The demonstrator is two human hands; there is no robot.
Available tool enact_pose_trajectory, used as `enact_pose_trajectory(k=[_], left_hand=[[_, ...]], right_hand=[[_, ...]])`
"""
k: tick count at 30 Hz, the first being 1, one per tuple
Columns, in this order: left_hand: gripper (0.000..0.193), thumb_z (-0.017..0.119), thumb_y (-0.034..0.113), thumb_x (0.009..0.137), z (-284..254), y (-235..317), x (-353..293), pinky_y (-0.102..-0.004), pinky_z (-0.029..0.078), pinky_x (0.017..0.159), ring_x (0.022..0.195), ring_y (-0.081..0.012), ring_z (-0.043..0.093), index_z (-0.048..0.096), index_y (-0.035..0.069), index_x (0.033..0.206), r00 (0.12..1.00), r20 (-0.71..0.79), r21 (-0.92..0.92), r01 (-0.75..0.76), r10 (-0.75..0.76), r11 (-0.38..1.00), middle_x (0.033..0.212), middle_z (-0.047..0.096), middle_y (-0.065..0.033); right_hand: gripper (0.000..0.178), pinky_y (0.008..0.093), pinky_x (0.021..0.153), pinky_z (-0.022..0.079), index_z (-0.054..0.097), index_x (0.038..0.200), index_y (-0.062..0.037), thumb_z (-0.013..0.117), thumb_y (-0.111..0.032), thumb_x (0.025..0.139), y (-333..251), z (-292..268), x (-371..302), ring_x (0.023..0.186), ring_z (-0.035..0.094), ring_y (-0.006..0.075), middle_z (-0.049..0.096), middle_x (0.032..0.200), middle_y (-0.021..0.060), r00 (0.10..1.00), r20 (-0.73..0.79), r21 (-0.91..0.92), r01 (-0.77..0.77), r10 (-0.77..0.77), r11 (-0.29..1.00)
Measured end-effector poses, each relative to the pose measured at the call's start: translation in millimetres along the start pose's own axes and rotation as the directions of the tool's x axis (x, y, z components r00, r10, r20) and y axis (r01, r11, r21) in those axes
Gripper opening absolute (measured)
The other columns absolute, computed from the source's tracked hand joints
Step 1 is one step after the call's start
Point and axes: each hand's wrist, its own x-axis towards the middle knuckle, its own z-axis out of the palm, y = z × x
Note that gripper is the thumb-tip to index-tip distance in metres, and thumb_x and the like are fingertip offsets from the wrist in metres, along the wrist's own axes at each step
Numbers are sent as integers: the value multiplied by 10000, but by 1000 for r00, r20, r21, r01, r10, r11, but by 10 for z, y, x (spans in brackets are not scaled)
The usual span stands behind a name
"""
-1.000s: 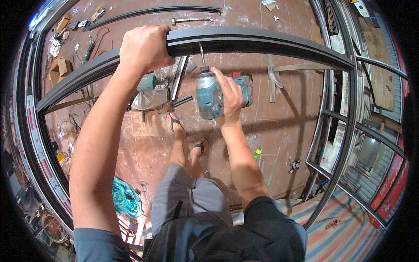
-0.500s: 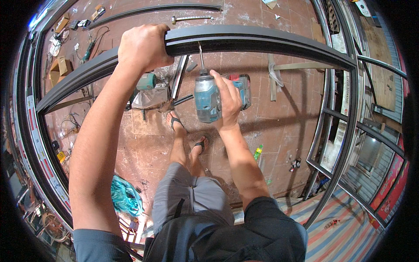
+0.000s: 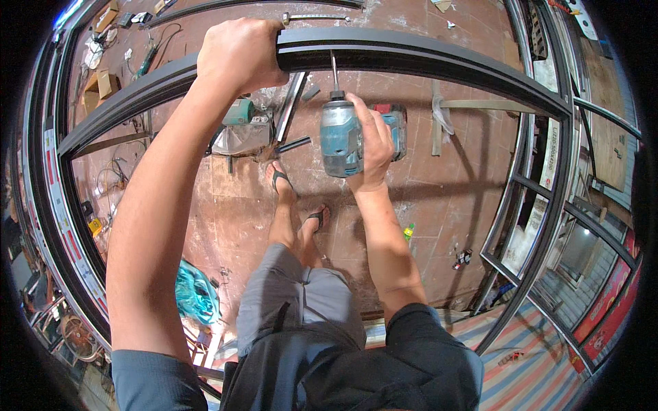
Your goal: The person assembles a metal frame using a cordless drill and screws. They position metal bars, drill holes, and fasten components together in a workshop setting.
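Observation:
My left hand (image 3: 240, 55) grips the top rail of a dark metal frame (image 3: 425, 58), wrapped over its upper edge. Just to the right, my right hand (image 3: 373, 144) holds a teal cordless drill (image 3: 340, 140) upright, its bit touching the underside of the rail beside my left hand. My legs and feet in dark sandals (image 3: 282, 179) show on the floor far below.
A mitre saw (image 3: 240, 130) and loose metal bars lie on the reddish tiled floor (image 3: 445, 198). More dark frames (image 3: 541, 198) lean at the right over a striped tarp. Cardboard boxes and cables are at the upper left, a teal bag (image 3: 195, 294) at the lower left.
The drill has moved up and slightly left, bringing its bit to the rail. My left hand has kept its grip on the frame.

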Motion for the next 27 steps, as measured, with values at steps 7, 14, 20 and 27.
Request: enact_pose_trajectory(k=[7, 14, 20, 27], left_hand=[[536, 932, 347, 647, 80, -1, -10, -463, 660, 857, 931, -357, 810, 841, 175, 1147, 999, -50, 7, 15, -15, 1000, 992, 824, -155], [507, 931, 343, 659, 53, 14, -21, -471, 655, 854, 933, -358, 810, 837, 165, 1124, 998, -57, 6, -8, 8, 1000, 994, 821, -154], [564, 920, 341, 650, 57, 27, -6, -471, 653, 856, 928, -362, 810, 825, 167, 1178, 1000, -17, 15, 9, -9, 1000, 999, 824, -160], [574, 924, 344, 649, 109, -7, -3, -458, 663, 834, 905, -347, 817, 827, 170, 1187, 999, -48, 38, -10, 11, 999, 990, 827, -150]], right_hand=[[541, 397, 873, 515, 711, 1453, -129, 731, -225, 921, -9, 5, -1, 967, 731, 289, 762, 1088, 84, 1000, 17, -1, -13, 13, 1000], [514, 400, 871, 514, 720, 1431, -139, 730, -208, 922, -24, -22, 3, 988, 741, 283, 770, 1124, 74, 998, 42, -21, -45, 46, 999], [508, 396, 863, 518, 716, 1426, -150, 726, -186, 919, -4, -12, 23, 1000, 751, 271, 772, 1134, 70, 999, 33, -54, -30, 32, 998], [515, 408, 823, 509, 710, 1421, -162, 731, -199, 908, -19, -32, 44, 947, 739, 280, 749, 1057, 67, 997, 59, -55, -36, 39, 998]])
